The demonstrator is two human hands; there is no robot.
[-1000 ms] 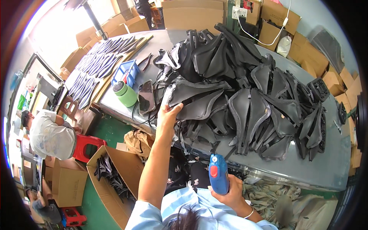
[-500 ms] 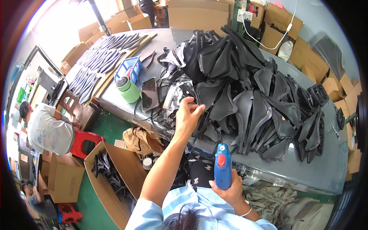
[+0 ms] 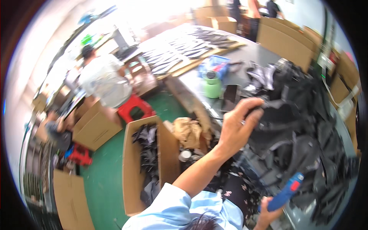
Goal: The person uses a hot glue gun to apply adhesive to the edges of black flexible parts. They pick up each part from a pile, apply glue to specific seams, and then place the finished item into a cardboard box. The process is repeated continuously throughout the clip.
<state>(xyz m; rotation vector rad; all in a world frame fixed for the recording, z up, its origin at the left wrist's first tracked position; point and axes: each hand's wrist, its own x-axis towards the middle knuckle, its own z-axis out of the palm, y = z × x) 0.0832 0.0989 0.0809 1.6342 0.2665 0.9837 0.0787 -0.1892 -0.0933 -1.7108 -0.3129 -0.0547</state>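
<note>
My left hand [image 3: 239, 124] is raised over the near edge of the table, fingers half curled, with a gap between thumb and fingers. Nothing shows in it, though motion blurs the tips. At the lower right, my right hand [image 3: 268, 214] is wrapped round a blue handheld power tool [image 3: 281, 197] with a red button, tilted up to the right. Its exact kind cannot be made out. A heap of black moulded, padded-looking pieces [image 3: 291, 153] lies beyond both hands. A dark phone [image 3: 230, 97] and a green bottle [image 3: 212, 85] stand near my left hand.
A blue basket [image 3: 214, 67] and a board of dark flat pieces [image 3: 180, 53] occupy the table [image 3: 251, 51]. An open carton [image 3: 168, 161] of dark scraps stands on the left floor. Beyond it a person [image 3: 105, 78] sits by a red stool [image 3: 136, 109]. Several cartons [image 3: 287, 40] stand behind.
The view has swung left, so the table and heap sit further right in it. The blue tool now tilts to the right instead of pointing straight ahead. My left hand's thumb and fingers remain curled.
</note>
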